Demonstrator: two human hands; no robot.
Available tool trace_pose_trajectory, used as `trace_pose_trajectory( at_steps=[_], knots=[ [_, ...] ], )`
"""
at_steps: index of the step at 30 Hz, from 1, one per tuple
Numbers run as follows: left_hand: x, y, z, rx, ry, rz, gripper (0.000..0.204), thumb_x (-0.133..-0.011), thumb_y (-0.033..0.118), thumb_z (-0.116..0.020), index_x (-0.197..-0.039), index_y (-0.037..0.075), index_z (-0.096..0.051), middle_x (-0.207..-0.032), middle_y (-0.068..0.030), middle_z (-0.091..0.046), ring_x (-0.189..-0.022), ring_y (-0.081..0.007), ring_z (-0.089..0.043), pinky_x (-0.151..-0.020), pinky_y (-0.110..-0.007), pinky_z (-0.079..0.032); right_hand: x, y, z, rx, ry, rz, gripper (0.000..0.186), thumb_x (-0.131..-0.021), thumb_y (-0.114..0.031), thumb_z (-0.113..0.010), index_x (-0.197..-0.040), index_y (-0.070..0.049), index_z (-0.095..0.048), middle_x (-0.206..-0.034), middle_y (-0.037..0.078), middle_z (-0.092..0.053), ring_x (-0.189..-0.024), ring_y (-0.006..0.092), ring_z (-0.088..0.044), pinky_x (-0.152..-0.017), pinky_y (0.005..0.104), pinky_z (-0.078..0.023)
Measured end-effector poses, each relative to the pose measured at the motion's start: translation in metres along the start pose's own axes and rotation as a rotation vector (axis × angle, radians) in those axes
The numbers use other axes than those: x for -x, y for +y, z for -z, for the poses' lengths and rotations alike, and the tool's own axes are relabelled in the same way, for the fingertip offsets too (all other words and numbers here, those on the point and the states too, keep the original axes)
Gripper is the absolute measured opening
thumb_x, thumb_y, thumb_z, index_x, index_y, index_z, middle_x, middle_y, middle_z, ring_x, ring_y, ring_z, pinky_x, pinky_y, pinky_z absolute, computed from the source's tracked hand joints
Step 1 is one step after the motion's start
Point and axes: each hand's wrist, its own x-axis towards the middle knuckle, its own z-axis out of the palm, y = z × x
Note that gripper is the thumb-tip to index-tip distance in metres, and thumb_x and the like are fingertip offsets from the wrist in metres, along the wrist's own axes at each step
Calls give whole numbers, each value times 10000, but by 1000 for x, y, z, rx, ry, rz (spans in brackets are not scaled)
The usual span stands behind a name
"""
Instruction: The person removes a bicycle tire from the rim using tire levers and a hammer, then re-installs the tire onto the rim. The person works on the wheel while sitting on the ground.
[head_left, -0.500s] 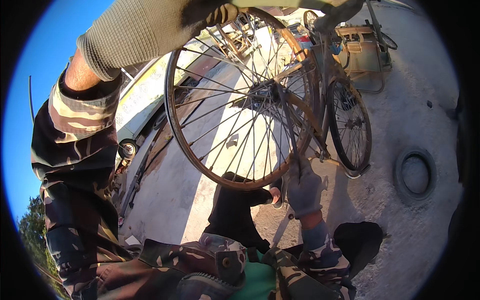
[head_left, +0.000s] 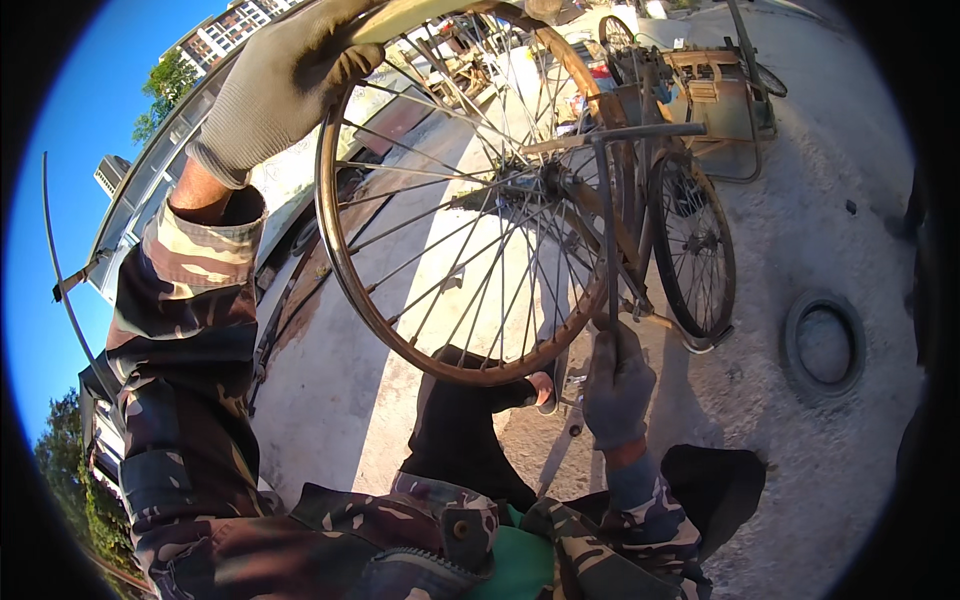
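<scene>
A rusty spoked bicycle wheel (head_left: 470,375) stands tilted in front of me, its hub and spokes facing me. My left hand (head_left: 290,85), in a grey knit glove, is closed at the wheel's upper left, fingers curled over the rim and a yellow-green band (head_left: 425,15) that runs along its top. My right hand (head_left: 618,390), in a dark grey glove, is closed around the lower end of a slim metal handle. That handle belongs to a hammer (head_left: 607,215) with a long narrow head, held upright before the wheel's right side.
Behind the wheel is a rusty cycle frame with another spoked wheel (head_left: 693,245). A loose tyre (head_left: 823,343) lies on the concrete at the right. Farther back stands a cart with a wooden box (head_left: 705,75). My dark-trousered knees flank the space below the wheel.
My left hand has moved left and down along the rim. The hammer has come up and right, its head now turned more level. The view has swung slightly, showing buildings at upper left.
</scene>
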Motion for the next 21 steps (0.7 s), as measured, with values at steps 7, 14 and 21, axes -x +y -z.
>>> trace_pose_trajectory(
  at_steps=[7, 14, 21],
  knots=[
    [19, -10, -21, 11, 50, 17, 555, -993, 123, -665, -1533, 86, -543, -1282, -156, -742, -970, -238, -759, -866, -337, -608, 0, 11, -7, -115, 58, -51, 292, -1102, -122, -536, -1321, 17, -671, -729, -61, -530, -591, 0, -414, -517, 217, -329],
    [31, -10, -27, 11, 59, 40, 541, -995, 167, -673, -1517, 80, -561, -1281, -147, -742, -979, -224, -752, -867, -332, -602, -1, 25, -9, -82, -12, -90, 340, -1087, -206, -555, -1327, 12, -655, -688, 26, -615, -615, 63, -582, -555, 284, -474],
    [39, -3, -24, 9, 60, 66, 532, -997, 212, -682, -1501, 74, -579, -1280, -139, -742, -987, -211, -746, -869, -328, -597, -1, 20, -12, -145, -17, -55, 301, -1109, -130, -527, -1349, -5, -660, -701, -70, -507, -585, -2, -414, -518, 225, -337]
  ],
)
